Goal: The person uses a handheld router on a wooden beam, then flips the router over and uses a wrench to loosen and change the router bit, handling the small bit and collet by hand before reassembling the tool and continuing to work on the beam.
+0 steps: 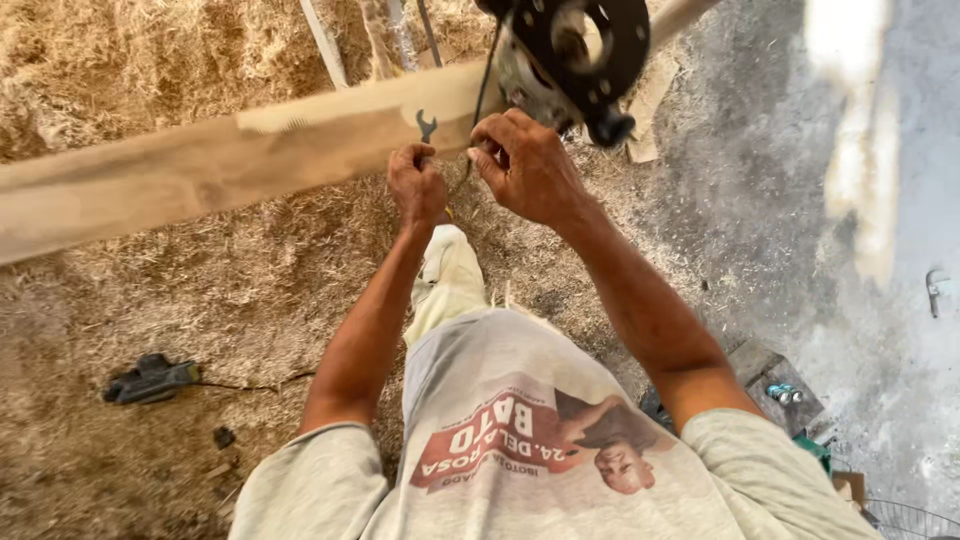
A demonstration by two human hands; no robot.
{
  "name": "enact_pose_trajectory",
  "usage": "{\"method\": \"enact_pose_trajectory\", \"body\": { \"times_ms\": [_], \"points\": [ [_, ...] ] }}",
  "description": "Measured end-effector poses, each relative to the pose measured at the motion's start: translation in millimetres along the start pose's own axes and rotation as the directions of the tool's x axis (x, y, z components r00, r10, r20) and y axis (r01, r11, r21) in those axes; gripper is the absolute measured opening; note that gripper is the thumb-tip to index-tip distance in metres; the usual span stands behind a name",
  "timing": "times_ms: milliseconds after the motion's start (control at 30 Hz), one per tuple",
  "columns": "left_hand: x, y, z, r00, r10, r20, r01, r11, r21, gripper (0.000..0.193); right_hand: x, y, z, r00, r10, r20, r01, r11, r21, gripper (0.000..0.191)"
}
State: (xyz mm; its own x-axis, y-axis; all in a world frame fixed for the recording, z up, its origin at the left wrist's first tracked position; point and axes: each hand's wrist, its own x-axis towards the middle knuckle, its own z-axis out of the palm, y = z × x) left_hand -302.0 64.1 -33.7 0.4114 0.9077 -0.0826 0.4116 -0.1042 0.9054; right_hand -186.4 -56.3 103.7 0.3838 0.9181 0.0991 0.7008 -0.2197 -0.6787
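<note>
A long pale wooden plank [200, 165] runs across the view from the left edge up to the right. On its right end rests a black power router [575, 50] with a round base. My left hand [417, 185] is closed around the handle of a small dark wrench [427, 125] whose open jaw sticks up over the plank's edge. My right hand [525, 165] sits just to the right, fingers curled at the router's underside beside a black cable [487, 80]. What the right fingers hold is hidden.
Wood shavings [200, 300] cover the ground under the plank. A black power tool [150, 380] with a cord lies on the shavings at lower left. Bare concrete floor [780, 200] lies to the right, with a wooden block [775, 375] and small items near my right elbow.
</note>
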Motion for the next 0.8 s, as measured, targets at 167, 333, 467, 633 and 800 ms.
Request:
{"method": "enact_pose_trajectory", "body": {
  "times_ms": [167,333,467,633,800],
  "points": [
    [67.5,0.5,14.6,0.985,-0.105,0.139,0.094,0.992,0.086,0.016,88.6,24.2,-21.4,0.999,-0.003,-0.036,-0.009,0.944,-0.329,0.025],
    [87.8,-18.5,16.8,0.979,-0.05,0.197,-0.025,0.931,0.363,0.017,127.2,37.4,-54.8,0.99,0.115,-0.083,-0.142,0.798,-0.586,0.057],
    [90.4,-15.8,26.1,0.996,0.085,0.033,-0.091,0.908,0.41,0.028,128.1,29.4,-92.8,0.854,0.495,0.16,-0.323,0.745,-0.583,0.115],
    [84.8,10.1,54.7,0.964,-0.053,0.261,0.012,0.987,0.158,0.027,118.9,25.8,-98.4,0.905,0.387,0.175,-0.219,0.779,-0.588,0.133],
    [81.7,35.1,93.1,0.939,-0.112,0.325,0.08,0.991,0.109,0.044,120.7,77.3,-116.5,0.903,0.383,0.193,-0.261,0.848,-0.461,0.116]
  ]
}}
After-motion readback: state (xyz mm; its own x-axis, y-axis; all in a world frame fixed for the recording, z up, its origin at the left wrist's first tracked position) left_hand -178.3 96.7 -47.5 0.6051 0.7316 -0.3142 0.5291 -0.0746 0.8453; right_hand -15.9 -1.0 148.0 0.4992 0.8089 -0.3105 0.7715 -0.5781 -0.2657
